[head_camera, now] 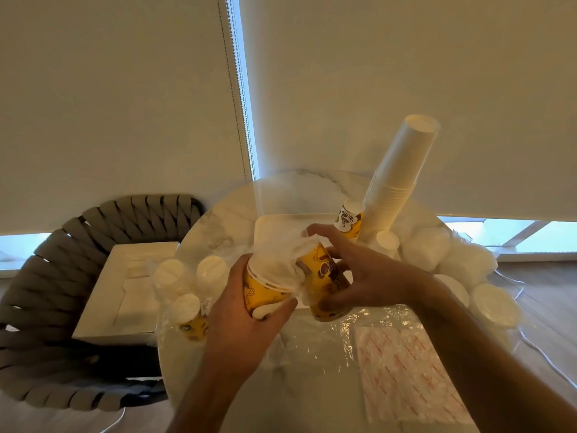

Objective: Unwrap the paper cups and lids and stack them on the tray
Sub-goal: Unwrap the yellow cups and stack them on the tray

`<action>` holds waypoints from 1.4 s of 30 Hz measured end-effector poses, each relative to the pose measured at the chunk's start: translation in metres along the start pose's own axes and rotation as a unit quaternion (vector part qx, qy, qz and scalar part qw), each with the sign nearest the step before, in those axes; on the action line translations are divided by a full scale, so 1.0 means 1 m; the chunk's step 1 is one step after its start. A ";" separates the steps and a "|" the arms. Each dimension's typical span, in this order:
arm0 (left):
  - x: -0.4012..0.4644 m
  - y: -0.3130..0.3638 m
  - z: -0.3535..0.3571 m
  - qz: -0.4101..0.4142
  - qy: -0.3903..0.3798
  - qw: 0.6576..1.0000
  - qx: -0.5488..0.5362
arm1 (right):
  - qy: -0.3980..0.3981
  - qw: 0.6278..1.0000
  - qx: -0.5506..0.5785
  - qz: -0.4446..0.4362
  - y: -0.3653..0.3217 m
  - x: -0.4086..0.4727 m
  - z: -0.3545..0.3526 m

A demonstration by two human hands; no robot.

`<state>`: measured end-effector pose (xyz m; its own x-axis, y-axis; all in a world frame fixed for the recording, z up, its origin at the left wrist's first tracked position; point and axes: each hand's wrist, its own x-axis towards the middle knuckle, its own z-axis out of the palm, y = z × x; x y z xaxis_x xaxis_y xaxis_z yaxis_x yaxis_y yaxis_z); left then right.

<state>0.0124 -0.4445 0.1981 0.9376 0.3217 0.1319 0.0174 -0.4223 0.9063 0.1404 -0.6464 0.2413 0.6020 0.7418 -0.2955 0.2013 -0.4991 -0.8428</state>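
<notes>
Hands meet over the round marble table [218, 220]: the left hand [246, 310] curls round a yellow printed cup stack [265, 289] near its white rim, and the right hand [359, 276] holds the other end with fingers spread over the clear plastic wrap [290, 260] bunched around it. Just behind them lies the white tray [271, 226], bearing a tall leaning stack of white cups [396, 182] and a short yellow cup [349, 218]. Wrapped cups [187, 285] stand to the left, white lids [493, 304] pile at the right, and an empty wrapper [399, 364] lies nearest the person
</notes>
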 end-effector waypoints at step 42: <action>0.001 -0.008 -0.003 0.003 -0.042 0.999 0.020 | 0.252 0.961 -0.110 0.011 0.014 0.043 -0.053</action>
<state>0.0120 -0.4378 0.1918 0.9635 0.2476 0.1021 0.0235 -0.4577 0.8888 0.2097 -0.6451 0.2404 0.8948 0.4463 -0.0091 0.3101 -0.6362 -0.7064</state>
